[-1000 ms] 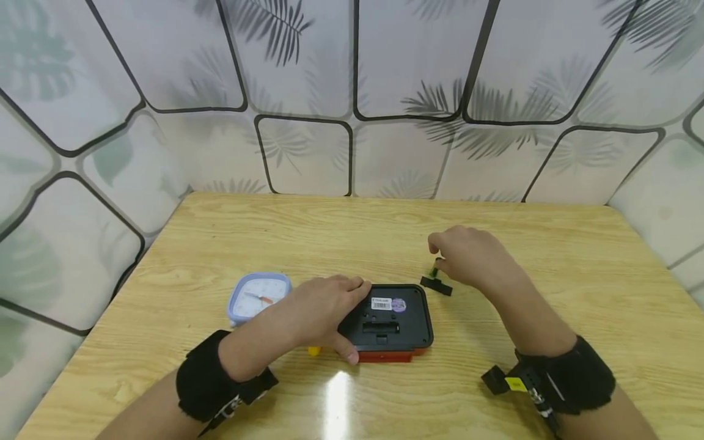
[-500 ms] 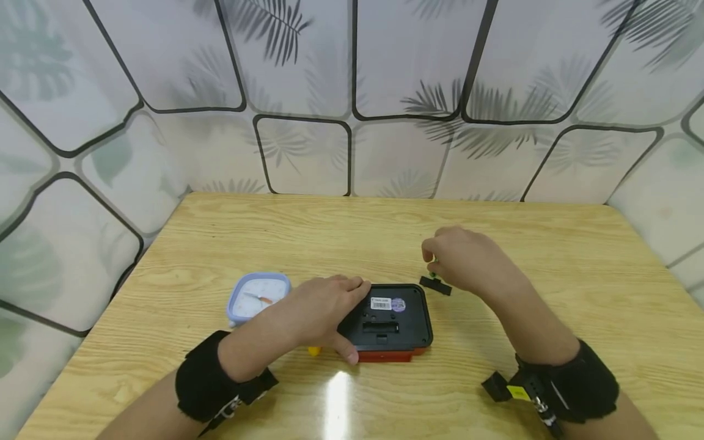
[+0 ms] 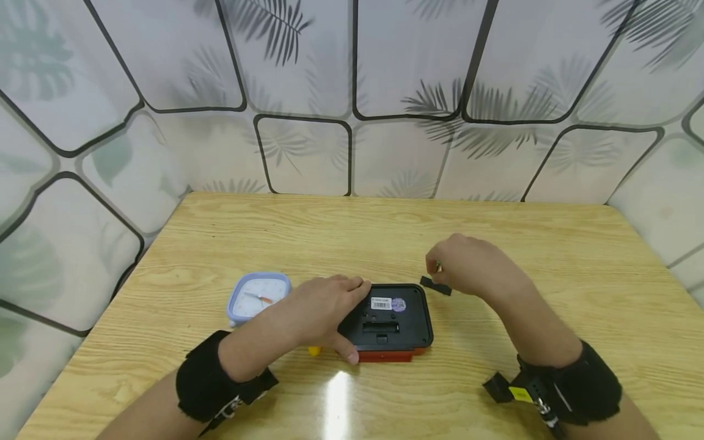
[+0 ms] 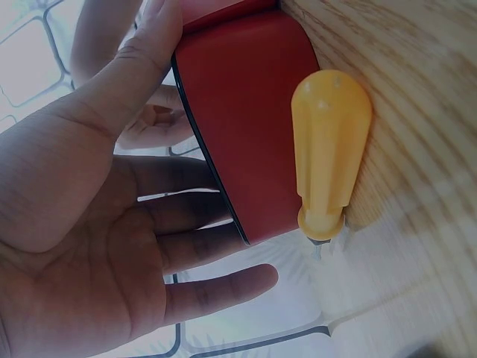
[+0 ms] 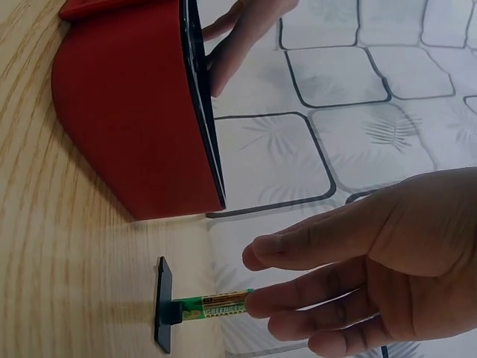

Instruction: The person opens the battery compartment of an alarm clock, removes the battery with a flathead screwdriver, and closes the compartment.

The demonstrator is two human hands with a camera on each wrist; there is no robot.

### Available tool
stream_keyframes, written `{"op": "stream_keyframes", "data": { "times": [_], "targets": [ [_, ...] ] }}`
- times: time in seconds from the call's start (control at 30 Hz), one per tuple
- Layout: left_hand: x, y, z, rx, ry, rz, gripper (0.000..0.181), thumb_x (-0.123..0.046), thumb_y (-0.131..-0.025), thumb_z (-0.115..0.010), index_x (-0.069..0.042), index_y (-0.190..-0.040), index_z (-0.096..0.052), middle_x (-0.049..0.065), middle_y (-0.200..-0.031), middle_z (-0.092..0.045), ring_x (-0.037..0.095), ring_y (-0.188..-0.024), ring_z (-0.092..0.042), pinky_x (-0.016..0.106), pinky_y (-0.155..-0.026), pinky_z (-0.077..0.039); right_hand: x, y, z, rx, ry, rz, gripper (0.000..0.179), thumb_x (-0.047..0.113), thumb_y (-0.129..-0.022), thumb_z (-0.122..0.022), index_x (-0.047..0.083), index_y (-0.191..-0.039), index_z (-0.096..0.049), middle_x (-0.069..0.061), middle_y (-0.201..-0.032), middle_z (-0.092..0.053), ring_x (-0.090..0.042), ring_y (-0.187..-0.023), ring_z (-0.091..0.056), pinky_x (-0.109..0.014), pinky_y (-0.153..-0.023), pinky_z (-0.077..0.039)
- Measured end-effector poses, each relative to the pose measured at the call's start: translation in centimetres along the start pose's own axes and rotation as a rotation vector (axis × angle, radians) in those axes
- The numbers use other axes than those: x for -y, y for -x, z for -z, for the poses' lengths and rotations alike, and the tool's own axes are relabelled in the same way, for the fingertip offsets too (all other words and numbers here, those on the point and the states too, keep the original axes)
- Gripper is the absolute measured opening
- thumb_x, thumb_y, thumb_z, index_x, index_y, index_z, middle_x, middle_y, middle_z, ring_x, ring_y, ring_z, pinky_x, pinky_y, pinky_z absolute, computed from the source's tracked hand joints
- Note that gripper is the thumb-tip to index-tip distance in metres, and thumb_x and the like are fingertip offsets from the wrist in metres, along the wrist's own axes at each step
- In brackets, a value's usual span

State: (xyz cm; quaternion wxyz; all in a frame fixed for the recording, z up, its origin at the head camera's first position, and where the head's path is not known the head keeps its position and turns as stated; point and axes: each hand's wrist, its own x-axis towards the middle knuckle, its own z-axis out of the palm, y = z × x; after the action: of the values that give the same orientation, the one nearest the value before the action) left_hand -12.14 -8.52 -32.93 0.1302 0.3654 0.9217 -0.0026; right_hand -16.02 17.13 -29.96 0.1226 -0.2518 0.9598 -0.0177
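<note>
A red device with a black back lies back-up on the table, its battery slot bare. My left hand grips its left end, thumb on the near edge and fingers over the far side. A green battery stands on end on a flat black piece, right of the device. My right hand is around the battery's top; in the right wrist view the thumb stands apart from it, while the index fingertip hides its end. A firm pinch is not shown.
A light-blue framed clock lies left of the device, partly behind my left forearm. Beside the device's left end lies a yellow-handled screwdriver. Patterned panels rise behind the wooden table.
My right hand shifts slightly left, then comes down lower around the battery. The left hand and the red device keep their places.
</note>
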Motion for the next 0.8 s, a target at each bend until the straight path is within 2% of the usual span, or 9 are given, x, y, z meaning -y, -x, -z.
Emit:
{"op": "stream_keyframes", "data": {
  "times": [0.43, 0.8],
  "targets": [
    [0.02, -0.01, 0.0, 0.0, -0.001, 0.0, 0.117, -0.071, -0.064, -0.08, -0.006, -0.153, -0.038, 0.009, -0.151, -0.048, 0.026, -0.136, -0.048, 0.043, -0.107, -0.046, -0.56, -0.51, -0.36, 0.12, -0.065, -0.016, 0.02, 0.008, -0.087, -0.075, 0.011, -0.108, -0.077, -0.002, -0.096, -0.072, -0.016, -0.081, -0.064, -0.033, -0.069, -0.054],
    [0.01, -0.08, 0.14, 0.019, 0.009, 0.012, 0.118, -0.071, -0.064, -0.079, -0.007, -0.154, -0.037, 0.009, -0.154, -0.045, 0.027, -0.139, -0.046, 0.046, -0.107, -0.045, -0.89, -0.98, -0.86, 0.168, -0.067, -0.001, 0.028, -0.001, -0.087, -0.069, 0.009, -0.112, -0.076, -0.006, -0.103, -0.073, -0.019, -0.088, -0.067, -0.033, -0.072, -0.055]
  ]
}}
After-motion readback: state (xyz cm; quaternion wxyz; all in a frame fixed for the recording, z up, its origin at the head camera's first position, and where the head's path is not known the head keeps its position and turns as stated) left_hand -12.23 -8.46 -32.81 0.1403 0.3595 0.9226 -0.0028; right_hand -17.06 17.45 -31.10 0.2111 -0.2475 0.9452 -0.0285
